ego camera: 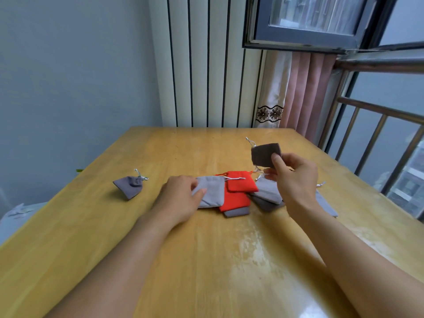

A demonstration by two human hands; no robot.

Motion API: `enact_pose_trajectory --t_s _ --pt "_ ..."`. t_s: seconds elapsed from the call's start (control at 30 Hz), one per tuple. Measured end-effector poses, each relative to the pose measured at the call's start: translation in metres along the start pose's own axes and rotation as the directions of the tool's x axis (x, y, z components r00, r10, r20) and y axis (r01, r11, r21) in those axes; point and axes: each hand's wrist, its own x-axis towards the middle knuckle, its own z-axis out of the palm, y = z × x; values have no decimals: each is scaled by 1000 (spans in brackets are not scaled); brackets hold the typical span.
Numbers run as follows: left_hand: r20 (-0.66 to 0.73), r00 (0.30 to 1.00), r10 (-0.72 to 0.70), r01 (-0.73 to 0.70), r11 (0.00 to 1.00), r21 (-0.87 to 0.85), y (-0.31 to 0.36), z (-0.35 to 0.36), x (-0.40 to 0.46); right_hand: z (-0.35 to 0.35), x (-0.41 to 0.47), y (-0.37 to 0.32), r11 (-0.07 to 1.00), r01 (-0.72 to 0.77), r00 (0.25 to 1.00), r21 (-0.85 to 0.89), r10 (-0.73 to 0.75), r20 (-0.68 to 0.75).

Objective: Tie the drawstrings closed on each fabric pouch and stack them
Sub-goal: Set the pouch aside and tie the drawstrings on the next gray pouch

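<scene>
My right hand (296, 177) holds a dark brown pouch (263, 154) up above the table, pinched at its lower right corner, its silver drawstrings hanging loose. My left hand (181, 193) rests on a light grey pouch (212, 191), thumb on its left edge. Beside that pouch lie two red pouches (238, 189), a dark grey pouch (237, 212) under them, and more grey pouches (267, 191) partly hidden behind my right hand. One grey pouch (129, 184) with its drawstring pulled shut lies alone at the left.
The wooden table (206, 260) ends at a radiator and curtain at the back. A window with a metal railing stands to the right. A pale cloth object (18, 211) lies beyond the table's left edge.
</scene>
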Motion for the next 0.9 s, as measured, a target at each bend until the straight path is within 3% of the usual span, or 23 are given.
enact_pose_trajectory --t_s 0.07,0.13,0.2,0.27,0.33,0.37,0.43,0.47,0.53,0.57,0.6,0.67,0.77,0.9 --pt "84 992 89 -74 983 -167 11 11 -2 5 -5 -6 946 -168 982 277 135 134" --pt "52 996 65 -45 946 -320 18 15 -1 11 -13 -11 784 -406 904 469 267 335" --pt "-17 999 -47 32 855 -518 23 10 0 14 -20 -15 651 -572 805 500 328 494" --pt "50 997 -62 79 658 -749 29 3 -1 16 -29 -17 576 -658 729 486 323 604" --pt "93 996 -5 83 489 -868 38 3 -7 20 -39 -20 561 -712 646 422 289 706" --pt "65 998 1 57 473 -879 41 4 -9 22 -43 -20 583 -720 608 377 268 747" --pt "-15 1000 -13 -7 500 -866 44 8 -11 23 -47 -19 708 -648 589 279 235 773" --pt "-43 999 -6 -34 516 -856 42 9 -9 22 -45 -19 820 -530 640 217 218 737" --pt "-58 997 47 -74 605 -792 38 6 -6 15 -36 -18 995 -102 819 -1 85 567" --pt "-43 995 86 -90 676 -731 36 4 -5 11 -32 -18 986 112 880 -123 -41 473" --pt "-25 992 122 -107 735 -670 35 3 -6 8 -29 -19 942 270 893 -198 -168 416" --pt "10 984 178 -137 789 -598 35 4 -9 8 -28 -17 873 444 839 -199 -328 434" --pt "36 979 202 -146 807 -572 37 3 -11 13 -30 -12 865 481 803 -143 -370 467" --pt "-6 1000 2 -6 579 -815 36 -5 -4 10 -20 -10 981 193 891 5 -177 417"
